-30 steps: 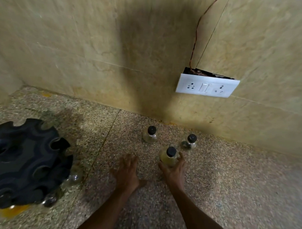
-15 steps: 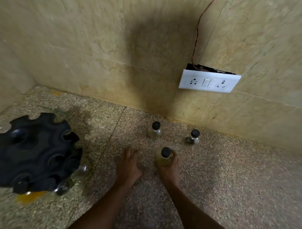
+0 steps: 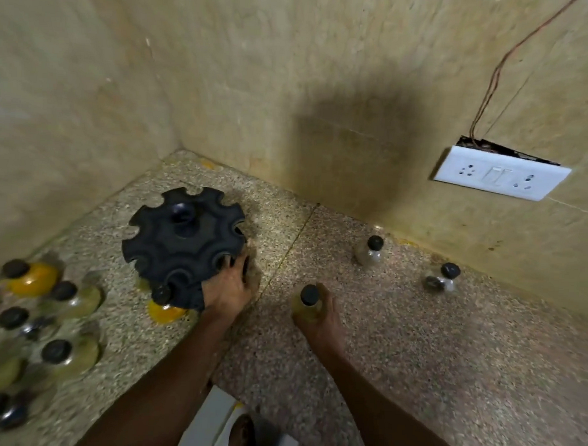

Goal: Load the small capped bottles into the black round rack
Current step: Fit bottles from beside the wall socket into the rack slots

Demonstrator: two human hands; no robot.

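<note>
Bottle in my right hand (image 3: 319, 318), rack (image 3: 182, 242) gripped by my left hand (image 3: 228, 287)

I'd say a rushed slot could tip that bottle (image 3: 306, 305); rack may slide; hands apart, each clamped on its own thing.

The cluster of capped bottles (image 3: 32, 330), far left of the left hand's fingers (image 3: 233, 265), is motion-blurred and cut by the frame's left edge; those fingers hide part of the black round rack (image 3: 182, 239) rim.

A speckled terrazzo floor (image 3: 448, 345) meets beige marble walls (image 3: 257, 88) at a corner. A white switch plate (image 3: 501, 176) hangs loose on the wall; thin wires (image 3: 490, 86) rise from behind it. Left of the plate, a dark shadow (image 3: 348, 148) falls across the wall.
</note>
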